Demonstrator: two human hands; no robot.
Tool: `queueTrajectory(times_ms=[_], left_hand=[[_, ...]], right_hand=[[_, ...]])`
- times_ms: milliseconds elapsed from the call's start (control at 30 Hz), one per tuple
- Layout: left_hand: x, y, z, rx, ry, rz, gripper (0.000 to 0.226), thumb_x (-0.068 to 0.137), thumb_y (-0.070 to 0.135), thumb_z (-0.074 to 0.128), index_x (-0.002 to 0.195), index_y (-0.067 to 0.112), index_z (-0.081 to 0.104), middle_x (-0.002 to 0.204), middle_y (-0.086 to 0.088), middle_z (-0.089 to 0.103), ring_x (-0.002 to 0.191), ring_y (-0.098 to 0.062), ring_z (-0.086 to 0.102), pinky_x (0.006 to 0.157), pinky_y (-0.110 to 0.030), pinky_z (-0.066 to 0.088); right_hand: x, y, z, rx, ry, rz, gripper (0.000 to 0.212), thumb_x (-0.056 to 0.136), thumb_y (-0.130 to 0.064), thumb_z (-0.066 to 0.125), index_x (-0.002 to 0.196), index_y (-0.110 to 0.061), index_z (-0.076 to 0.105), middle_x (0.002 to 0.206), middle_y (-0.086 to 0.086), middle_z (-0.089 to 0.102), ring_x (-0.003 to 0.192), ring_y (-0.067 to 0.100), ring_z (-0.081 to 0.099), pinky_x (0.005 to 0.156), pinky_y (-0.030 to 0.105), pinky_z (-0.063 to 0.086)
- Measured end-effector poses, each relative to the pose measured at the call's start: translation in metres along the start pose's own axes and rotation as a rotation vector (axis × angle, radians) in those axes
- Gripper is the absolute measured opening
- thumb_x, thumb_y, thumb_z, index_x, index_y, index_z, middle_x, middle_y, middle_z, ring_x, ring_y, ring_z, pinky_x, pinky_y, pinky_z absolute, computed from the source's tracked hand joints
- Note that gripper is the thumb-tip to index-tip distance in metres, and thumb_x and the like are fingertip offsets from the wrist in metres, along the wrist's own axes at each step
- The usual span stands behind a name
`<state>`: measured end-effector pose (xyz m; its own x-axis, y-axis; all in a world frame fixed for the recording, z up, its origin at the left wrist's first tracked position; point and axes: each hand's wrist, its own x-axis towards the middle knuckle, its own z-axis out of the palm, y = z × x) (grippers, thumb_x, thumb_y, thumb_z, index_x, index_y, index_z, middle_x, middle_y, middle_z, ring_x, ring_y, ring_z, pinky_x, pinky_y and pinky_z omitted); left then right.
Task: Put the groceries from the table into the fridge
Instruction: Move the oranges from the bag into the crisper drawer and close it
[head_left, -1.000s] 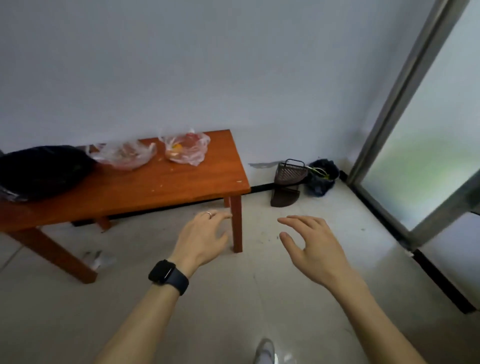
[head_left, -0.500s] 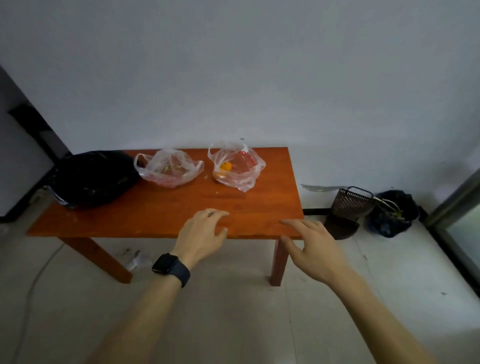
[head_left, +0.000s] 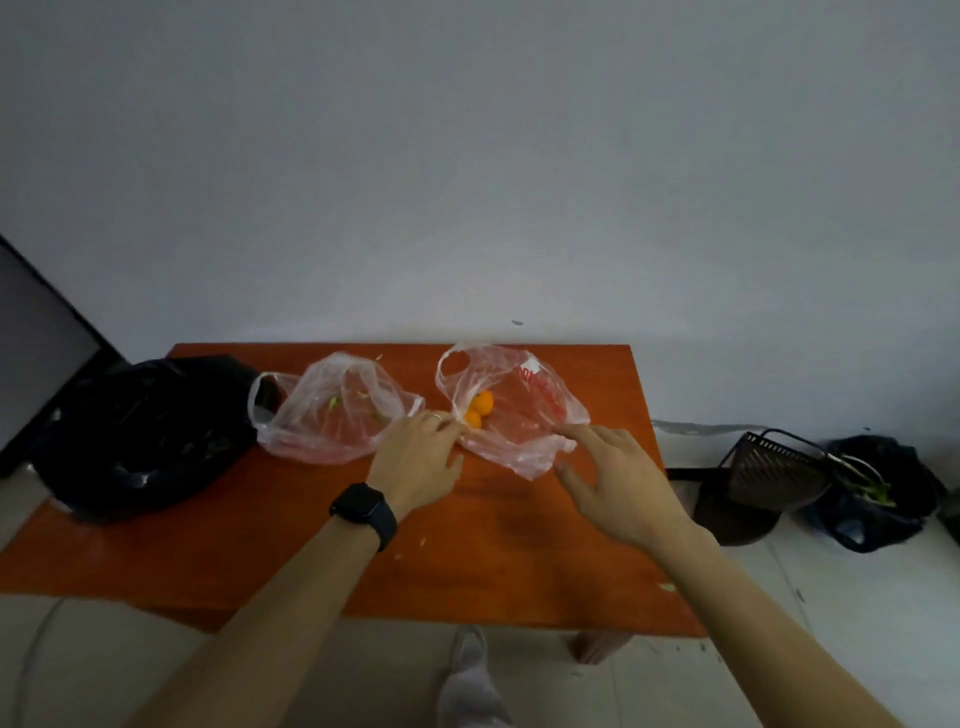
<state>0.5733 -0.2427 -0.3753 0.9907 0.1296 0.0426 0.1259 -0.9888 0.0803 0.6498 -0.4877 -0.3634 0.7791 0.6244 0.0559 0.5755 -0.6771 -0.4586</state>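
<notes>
1. Left hand (head_left: 418, 457) palm down, fingertips at clear bag's (head_left: 540, 410) left edge; cannot tell if pinching.
2. Right hand (head_left: 613, 478) fingers spread, just beside clear bag's near edge.
3. Clear bag holds 2 oranges (head_left: 480, 408), lies on table (head_left: 467, 551).

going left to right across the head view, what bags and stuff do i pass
black plastic bag → clear bag with green scraps → red-printed bag with oranges → black mesh basket on the floor → dark bag with green stalks

Orange table (head_left: 467, 561) w/ black bag (head_left: 140, 436), 2 clear bags (head_left: 332, 415).
</notes>
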Motion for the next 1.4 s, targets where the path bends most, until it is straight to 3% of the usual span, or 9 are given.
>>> queueTrajectory(times_ms=[167, 433, 600, 700, 767, 967, 1233, 1333, 1400], left_hand=[[0.108, -0.050, 0.035, 0.033, -0.114, 0.131, 0.032, 0.097, 0.029, 0.047, 0.126, 0.024, 0.060, 0.122, 0.000, 0.063, 0.113, -0.020, 0.054, 0.094, -0.035, 0.045], [0.209, -0.086, 0.095, 0.057, -0.258, 0.385, 0.033, 0.099, 0.032, 0.047, 0.126, 0.023, 0.063, 0.130, 0.002, 0.061, 0.128, -0.017, 0.047, 0.117, -0.039, 0.023], [0.239, -0.124, 0.127, 0.159, -0.375, 0.376, 0.051, 0.094, 0.039, 0.053, 0.141, 0.020, 0.047, 0.130, -0.003, 0.063, 0.130, -0.025, 0.048, 0.120, -0.048, 0.010], [0.248, -0.154, 0.144, 0.191, -0.436, 0.325, 0.084, 0.083, 0.040, 0.066, 0.152, 0.026, 0.021, 0.134, -0.006, 0.059, 0.136, -0.026, 0.042, 0.119, -0.055, 0.006], [0.250, -0.170, 0.153, 0.229, -0.502, 0.329, 0.099, 0.084, 0.042, 0.068, 0.156, 0.032, 0.001, 0.136, -0.009, 0.057, 0.145, -0.027, 0.031, 0.118, -0.060, 0.000], [0.255, -0.190, 0.173, 0.209, -0.547, 0.325, 0.093, 0.093, 0.036, 0.060, 0.156, 0.032, -0.008, 0.142, -0.014, 0.049, 0.146, -0.032, 0.028, 0.118, -0.061, -0.005], [0.226, -0.181, 0.181, 0.054, -0.434, 0.438, 0.077, 0.088, 0.023, 0.066, 0.152, 0.018, 0.024, 0.148, -0.013, 0.041, 0.138, -0.030, 0.041, 0.121, -0.056, 0.008], [0.220, -0.182, 0.183, -0.041, -0.285, 0.460, 0.068, 0.080, 0.025, 0.070, 0.142, 0.017, 0.042, 0.143, -0.013, 0.048, 0.125, -0.030, 0.051, 0.116, -0.051, 0.029], [0.217, -0.179, 0.189, -0.052, -0.236, 0.542, 0.065, 0.079, 0.025, 0.072, 0.138, 0.020, 0.045, 0.136, -0.008, 0.053, 0.114, -0.026, 0.055, 0.106, -0.046, 0.040]], right_hand=[[0.088, 0.008, 0.028, 0.009, -0.086, 0.110, 0.042, 0.101, -0.042, 0.049, 0.143, -0.036, 0.044, 0.145, -0.009, 0.051, 0.136, 0.016, 0.041, 0.105, 0.035, 0.043], [0.194, 0.020, 0.074, -0.078, -0.191, 0.201, 0.037, 0.101, -0.041, 0.045, 0.136, -0.031, 0.053, 0.137, -0.010, 0.058, 0.131, 0.016, 0.045, 0.107, 0.029, 0.037], [0.267, 0.032, 0.105, -0.132, -0.420, 0.198, 0.086, 0.080, -0.071, 0.012, 0.152, -0.030, 0.033, 0.160, -0.007, 0.034, 0.148, 0.023, 0.023, 0.118, 0.045, 0.029], [0.310, 0.051, 0.141, -0.177, -0.541, 0.178, 0.075, 0.091, -0.066, 0.036, 0.156, -0.033, 0.018, 0.166, -0.008, 0.015, 0.151, 0.025, 0.021, 0.119, 0.050, 0.026], [0.330, 0.060, 0.164, -0.220, -0.595, 0.159, 0.093, 0.086, -0.066, 0.055, 0.158, -0.032, 0.007, 0.168, -0.005, 0.008, 0.153, 0.025, 0.014, 0.121, 0.051, 0.019], [0.359, 0.072, 0.205, -0.298, -0.715, 0.102, 0.126, 0.078, -0.050, 0.074, 0.154, -0.033, -0.025, 0.165, -0.004, -0.021, 0.153, 0.022, -0.016, 0.124, 0.053, 0.000], [0.319, 0.078, 0.213, -0.098, -0.512, 0.220, 0.106, 0.086, -0.050, 0.067, 0.158, -0.017, -0.003, 0.168, 0.002, 0.000, 0.155, 0.022, -0.004, 0.125, 0.050, 0.004], [0.311, 0.071, 0.207, -0.155, -0.223, 0.079, 0.078, 0.084, -0.039, 0.071, 0.150, -0.023, 0.032, 0.155, 0.003, 0.037, 0.144, 0.030, 0.032, 0.114, 0.056, 0.034], [0.313, 0.065, 0.205, -0.189, -0.201, -0.044, 0.064, 0.082, -0.030, 0.074, 0.140, -0.029, 0.046, 0.140, 0.002, 0.051, 0.129, 0.029, 0.047, 0.100, 0.053, 0.046]])
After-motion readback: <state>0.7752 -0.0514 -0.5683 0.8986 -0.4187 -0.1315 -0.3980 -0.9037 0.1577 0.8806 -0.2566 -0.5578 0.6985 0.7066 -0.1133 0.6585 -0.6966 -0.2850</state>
